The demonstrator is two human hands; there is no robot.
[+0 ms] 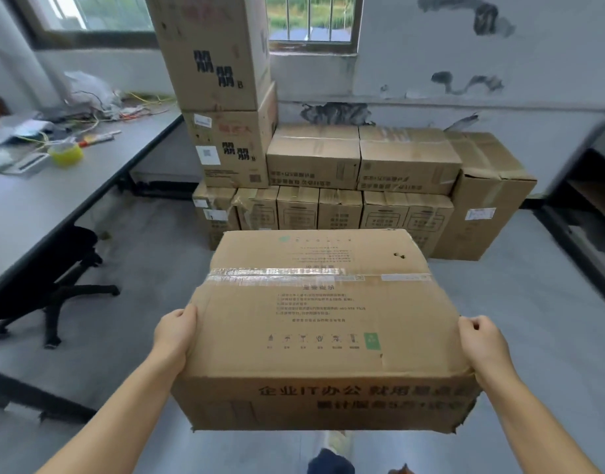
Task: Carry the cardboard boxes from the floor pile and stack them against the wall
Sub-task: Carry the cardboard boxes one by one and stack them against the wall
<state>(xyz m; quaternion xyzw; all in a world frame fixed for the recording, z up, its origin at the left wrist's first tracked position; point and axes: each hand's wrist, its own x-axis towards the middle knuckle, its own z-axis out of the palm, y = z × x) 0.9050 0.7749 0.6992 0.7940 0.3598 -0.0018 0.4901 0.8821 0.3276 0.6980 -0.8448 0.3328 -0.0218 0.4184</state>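
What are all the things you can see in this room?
carried box: one, brown, held up off the floor in front
stacked boxes: many, brown, along the back wall
tall pile: two big brown boxes, left end of the stack
table: one, grey, left side
tape roll: one, yellow, on the table
chair: one, black, under the table
windows: two, in the walls behind
left hand: grips the box's left edge
right hand: grips the box's right edge
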